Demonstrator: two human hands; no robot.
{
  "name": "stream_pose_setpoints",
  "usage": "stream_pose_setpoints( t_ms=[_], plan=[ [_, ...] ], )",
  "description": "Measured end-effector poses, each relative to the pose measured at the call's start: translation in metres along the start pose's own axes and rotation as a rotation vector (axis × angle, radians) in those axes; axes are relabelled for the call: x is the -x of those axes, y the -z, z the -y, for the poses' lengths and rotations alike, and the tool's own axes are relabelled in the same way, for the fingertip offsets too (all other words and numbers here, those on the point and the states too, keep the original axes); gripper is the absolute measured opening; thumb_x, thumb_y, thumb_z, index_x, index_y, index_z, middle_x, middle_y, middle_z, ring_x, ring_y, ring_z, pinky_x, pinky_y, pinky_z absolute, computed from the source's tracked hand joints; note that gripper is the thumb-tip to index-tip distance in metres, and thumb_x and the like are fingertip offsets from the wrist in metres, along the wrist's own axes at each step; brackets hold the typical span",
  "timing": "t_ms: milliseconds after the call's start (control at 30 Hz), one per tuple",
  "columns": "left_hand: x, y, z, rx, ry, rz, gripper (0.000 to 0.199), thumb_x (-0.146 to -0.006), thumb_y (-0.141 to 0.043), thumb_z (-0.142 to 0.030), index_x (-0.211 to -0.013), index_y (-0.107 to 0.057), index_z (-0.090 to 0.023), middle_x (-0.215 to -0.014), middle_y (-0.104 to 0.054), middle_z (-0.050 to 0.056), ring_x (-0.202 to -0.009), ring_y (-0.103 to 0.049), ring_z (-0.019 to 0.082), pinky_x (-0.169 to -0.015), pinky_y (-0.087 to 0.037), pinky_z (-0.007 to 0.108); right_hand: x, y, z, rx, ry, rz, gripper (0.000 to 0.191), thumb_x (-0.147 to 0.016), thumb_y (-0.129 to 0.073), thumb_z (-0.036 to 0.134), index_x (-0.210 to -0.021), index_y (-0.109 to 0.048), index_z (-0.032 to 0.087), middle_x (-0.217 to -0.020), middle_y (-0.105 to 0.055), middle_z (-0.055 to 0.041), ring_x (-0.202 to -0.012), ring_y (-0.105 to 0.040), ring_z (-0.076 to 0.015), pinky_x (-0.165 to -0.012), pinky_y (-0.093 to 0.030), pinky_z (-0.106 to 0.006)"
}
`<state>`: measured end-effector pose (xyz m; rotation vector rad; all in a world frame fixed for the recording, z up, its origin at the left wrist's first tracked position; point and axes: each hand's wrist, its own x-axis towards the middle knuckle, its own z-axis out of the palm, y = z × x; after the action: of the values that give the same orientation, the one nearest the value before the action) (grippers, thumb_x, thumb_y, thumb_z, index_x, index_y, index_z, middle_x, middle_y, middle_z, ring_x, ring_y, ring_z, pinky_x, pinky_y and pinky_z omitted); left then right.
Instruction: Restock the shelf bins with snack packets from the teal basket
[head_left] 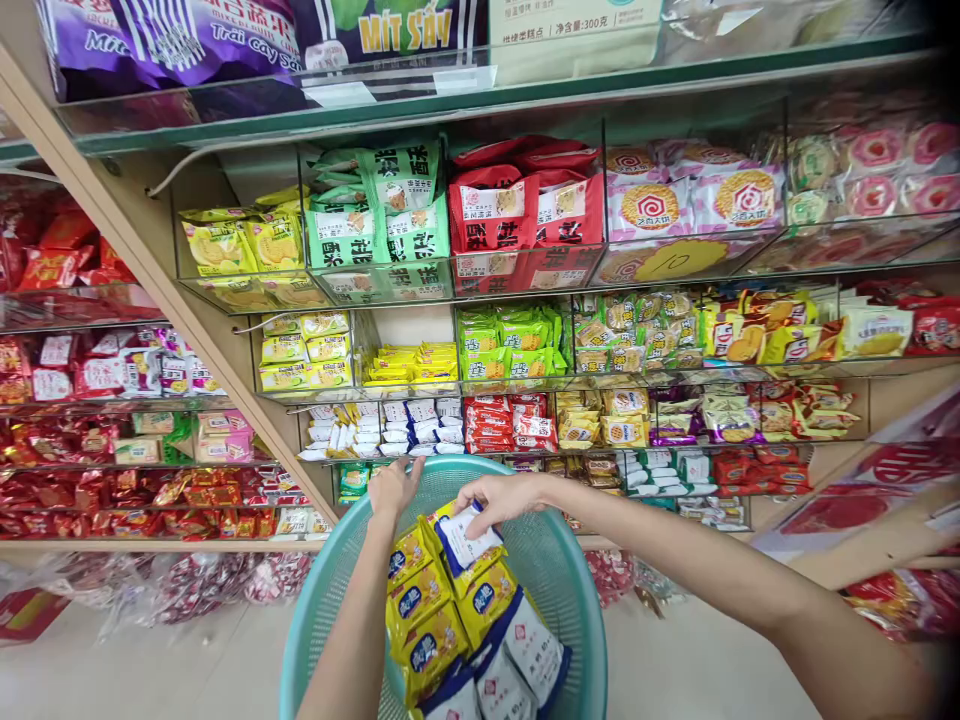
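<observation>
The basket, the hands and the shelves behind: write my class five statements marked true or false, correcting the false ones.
1. The basket is teal. True.
2. The right hand holds a white-and-blue packet. True.
3. The left hand holds a red packet. False: it is by the basket's rim.
4. Yellow packets lie in the basket. True.
5. In the picture, the large red bags stand left of the large green bags. False: they stand right.

Smooth plastic basket (297, 620), glossy film packets (431, 645), matt wood-look shelf upright (161, 270).
</observation>
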<state>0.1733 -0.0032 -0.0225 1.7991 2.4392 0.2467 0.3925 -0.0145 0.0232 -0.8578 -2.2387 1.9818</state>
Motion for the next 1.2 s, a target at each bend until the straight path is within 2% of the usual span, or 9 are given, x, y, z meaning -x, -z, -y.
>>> stream_pose_setpoints(
  t_ms=[133, 233, 400, 500, 667, 900, 1067, 1200],
  plan=[
    [0.003, 0.001, -0.003, 0.002, -0.012, -0.009, 0.061, -0.087, -0.028, -0.062, -0.11, -0.066, -0.02, -0.095, -0.071, 0.015, -0.096, -0.065, 0.029, -0.079, -0.044, 0.033, -0.008, 0.006, -0.014, 0.114, 0.002, 0.127, 0.057, -0.051, -0.082, 0.039, -0.097, -0.059, 0.014, -0.073, -0.058, 0.0055, -0.064, -0.051, -0.0074, -0.053, -0.037, -0.017],
    [0.005, 0.003, -0.004, 0.009, -0.015, -0.016, 0.061, -0.087, -0.028, -0.063, -0.11, -0.066, -0.02, -0.095, -0.071, 0.015, -0.095, -0.065, 0.029, -0.078, -0.044, 0.033, -0.008, 0.009, -0.021, 0.247, -0.039, 0.147, 0.059, -0.048, -0.083, 0.042, -0.094, -0.058, 0.013, -0.065, -0.053, 0.0083, -0.058, -0.047, -0.0062, -0.05, -0.033, -0.018],
    [0.007, 0.004, -0.006, 0.007, -0.011, -0.008, 0.062, -0.087, -0.029, -0.063, -0.112, -0.064, -0.019, -0.097, -0.071, 0.015, -0.097, -0.064, 0.029, -0.078, -0.044, 0.032, -0.004, 0.012, -0.025, 0.353, -0.156, 0.12, 0.076, -0.038, -0.086, 0.042, -0.102, -0.058, 0.012, -0.078, -0.06, 0.0045, -0.065, -0.051, -0.0083, -0.057, -0.038, -0.02],
    [0.007, 0.004, -0.006, 0.004, -0.017, -0.013, 0.063, -0.087, -0.027, -0.064, -0.112, -0.065, -0.019, -0.096, -0.071, 0.015, -0.097, -0.064, 0.029, -0.078, -0.045, 0.032, -0.004, 0.012, -0.026, 0.353, -0.173, 0.114, 0.076, -0.035, -0.087, 0.042, -0.1, -0.06, 0.013, -0.08, -0.059, 0.0045, -0.066, -0.051, -0.008, -0.058, -0.039, -0.019],
    [0.007, 0.004, -0.007, 0.008, -0.006, -0.012, 0.064, -0.087, -0.027, -0.064, -0.113, -0.064, -0.019, -0.097, -0.07, 0.016, -0.097, -0.064, 0.029, -0.08, -0.044, 0.033, -0.008, 0.01, -0.027, 0.309, -0.169, 0.208, 0.068, -0.034, -0.086, 0.044, -0.09, -0.062, 0.015, -0.078, -0.061, 0.0044, -0.07, -0.055, -0.0095, -0.064, -0.042, -0.02],
    [0.006, 0.004, -0.007, 0.007, -0.012, -0.014, 0.063, -0.087, -0.026, -0.064, -0.11, -0.065, -0.02, -0.093, -0.071, 0.016, -0.093, -0.065, 0.029, -0.077, -0.045, 0.033, -0.011, 0.004, -0.026, 0.38, -0.203, 0.29, 0.076, -0.033, -0.087, 0.043, -0.099, -0.064, 0.011, -0.082, -0.063, 0.0012, -0.08, -0.059, -0.0141, -0.07, -0.043, -0.021],
    [0.007, 0.004, -0.008, -0.012, -0.012, -0.01, 0.064, -0.087, -0.027, -0.064, -0.111, -0.065, -0.019, -0.095, -0.07, 0.017, -0.095, -0.064, 0.03, -0.078, -0.045, 0.034, -0.012, 0.0, -0.028, 0.411, -0.219, 0.328, 0.072, -0.041, -0.086, 0.044, -0.103, -0.065, 0.013, -0.083, -0.065, 0.0005, -0.085, -0.061, -0.0163, -0.074, -0.044, -0.022],
    [0.006, 0.004, -0.009, 0.0, -0.009, 0.001, 0.063, -0.087, -0.027, -0.063, -0.113, -0.064, -0.019, -0.097, -0.071, 0.016, -0.095, -0.065, 0.029, -0.077, -0.045, 0.033, -0.007, -0.006, -0.024, 0.587, -0.19, 0.286, 0.063, -0.06, -0.079, 0.04, -0.114, -0.062, 0.011, -0.095, -0.068, -0.0052, -0.088, -0.062, -0.0178, -0.073, -0.044, -0.023]
  ],
)
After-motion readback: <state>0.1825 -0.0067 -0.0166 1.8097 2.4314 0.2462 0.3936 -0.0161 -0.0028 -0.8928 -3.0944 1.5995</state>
